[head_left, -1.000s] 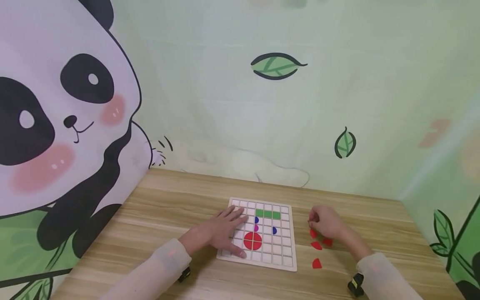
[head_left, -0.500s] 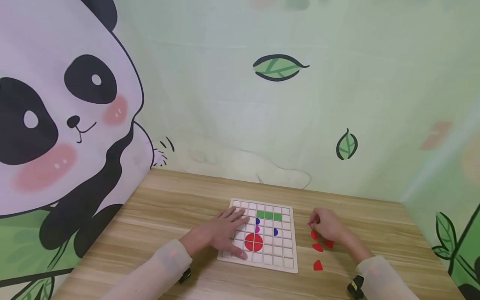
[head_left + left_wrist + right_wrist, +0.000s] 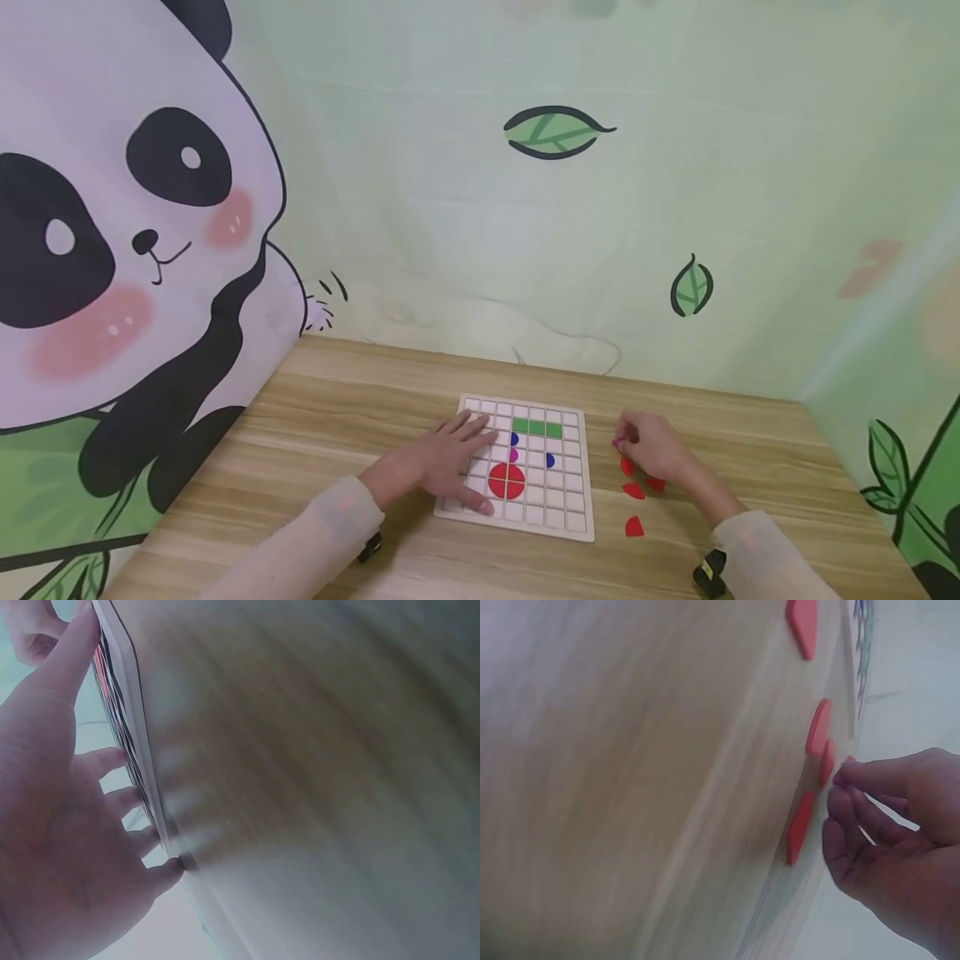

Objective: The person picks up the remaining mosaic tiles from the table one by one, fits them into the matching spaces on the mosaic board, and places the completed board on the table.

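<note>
A white grid board point(image 3: 534, 527) lies on the wooden table. On it are a red disc point(image 3: 506, 482) made of quarter pieces, a green bar point(image 3: 537, 427), two blue half-discs point(image 3: 550, 460) and a magenta half-disc point(image 3: 513, 456). My left hand point(image 3: 452, 460) rests spread on the board's left side; in the left wrist view its fingertips touch the board's edge. To the right of the board, my right hand point(image 3: 651, 444) pinches a small magenta piece point(image 3: 617, 444) between thumb and finger, above loose red quarter pieces point(image 3: 633, 491). Its full shape is hidden by the fingers.
Several red pieces lie right of the board, with one red piece point(image 3: 633, 527) nearer the front. The wooden table point(image 3: 360, 383) meets a printed cloth wall point(image 3: 420, 208) at the back. Dark wrist straps point(image 3: 709, 573) sit below both sleeves.
The magenta piece has come into sight at the right hand's fingertips; it was hidden a second ago. The left hand and the board stay in place.
</note>
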Available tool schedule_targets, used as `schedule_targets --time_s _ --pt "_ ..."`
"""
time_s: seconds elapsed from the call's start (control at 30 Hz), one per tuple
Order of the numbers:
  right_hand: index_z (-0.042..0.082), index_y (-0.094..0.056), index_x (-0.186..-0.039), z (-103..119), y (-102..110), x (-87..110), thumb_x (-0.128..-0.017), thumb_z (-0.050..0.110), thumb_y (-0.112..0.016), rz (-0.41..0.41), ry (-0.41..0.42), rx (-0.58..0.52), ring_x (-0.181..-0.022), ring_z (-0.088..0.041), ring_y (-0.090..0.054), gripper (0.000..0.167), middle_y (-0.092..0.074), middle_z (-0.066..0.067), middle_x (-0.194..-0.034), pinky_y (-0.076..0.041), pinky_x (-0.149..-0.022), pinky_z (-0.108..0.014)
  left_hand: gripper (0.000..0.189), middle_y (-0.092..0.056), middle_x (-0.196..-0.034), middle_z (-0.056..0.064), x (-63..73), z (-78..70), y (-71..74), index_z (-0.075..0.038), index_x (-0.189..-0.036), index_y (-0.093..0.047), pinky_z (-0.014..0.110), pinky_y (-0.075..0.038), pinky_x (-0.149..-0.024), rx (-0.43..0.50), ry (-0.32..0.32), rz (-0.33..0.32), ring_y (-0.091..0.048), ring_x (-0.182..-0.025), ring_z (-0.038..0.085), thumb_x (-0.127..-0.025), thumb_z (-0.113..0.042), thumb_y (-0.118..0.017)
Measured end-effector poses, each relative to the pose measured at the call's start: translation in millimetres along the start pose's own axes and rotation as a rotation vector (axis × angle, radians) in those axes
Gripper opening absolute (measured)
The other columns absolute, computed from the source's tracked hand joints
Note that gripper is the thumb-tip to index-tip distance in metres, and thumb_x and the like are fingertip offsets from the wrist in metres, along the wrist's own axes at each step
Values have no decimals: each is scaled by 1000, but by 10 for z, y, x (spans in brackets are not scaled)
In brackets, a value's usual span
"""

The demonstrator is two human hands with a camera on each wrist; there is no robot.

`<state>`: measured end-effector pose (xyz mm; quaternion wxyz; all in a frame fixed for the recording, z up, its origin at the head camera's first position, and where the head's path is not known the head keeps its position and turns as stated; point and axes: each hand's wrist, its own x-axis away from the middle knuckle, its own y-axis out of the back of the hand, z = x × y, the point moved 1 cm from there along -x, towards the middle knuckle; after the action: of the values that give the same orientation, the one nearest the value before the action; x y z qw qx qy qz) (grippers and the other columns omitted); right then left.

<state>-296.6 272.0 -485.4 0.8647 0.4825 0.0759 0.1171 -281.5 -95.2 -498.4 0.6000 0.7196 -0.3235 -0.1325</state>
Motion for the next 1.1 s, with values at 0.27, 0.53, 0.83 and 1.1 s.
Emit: schedule_targets --time_s 0.27,0.53,0.83,1.1 --pt "8 -73 -125 295 -8 -7 -105 7 -65 16 65 -180 -97 -21 -60 21 -72 -6 -114 -55 -82 -33 121 -8 -179 7 -5 1 0 -23 -171 -22 58 -12 -130 -8 0 -5 -3 -163 36 -78 -87 -68" --pt "4 -69 -107 447 -186 -71 -99 -3 -70 -18 59 -264 -89 -20 -62 10 -70 -4 -97 -55 -77 -29 119 -9 -179 8 9 -20 9 -23 -171 -24 58 -12 -130 11 -2 2 -3 -163 37 -79 -85 -70" --pt "9 -70 -96 570 -392 -226 -96 1 -76 -17 59 -203 -85 -18 -59 10 -67 1 -90 -53 -77 -30 119 -9 -179 8 6 -28 18 -23 -171 -24 59 -12 -130 -2 2 3 -3 -163 37 -79 -85 -70" --pt "6 -71 -96 639 -435 -271 -98 1 -74 8 25 -205 -84 -18 -57 6 -64 -1 -89 -51 -73 -30 119 -9 -179 8 -4 -32 29 -23 -171 -25 59 -13 -130 1 3 7 -4 -163 37 -79 -84 -70"
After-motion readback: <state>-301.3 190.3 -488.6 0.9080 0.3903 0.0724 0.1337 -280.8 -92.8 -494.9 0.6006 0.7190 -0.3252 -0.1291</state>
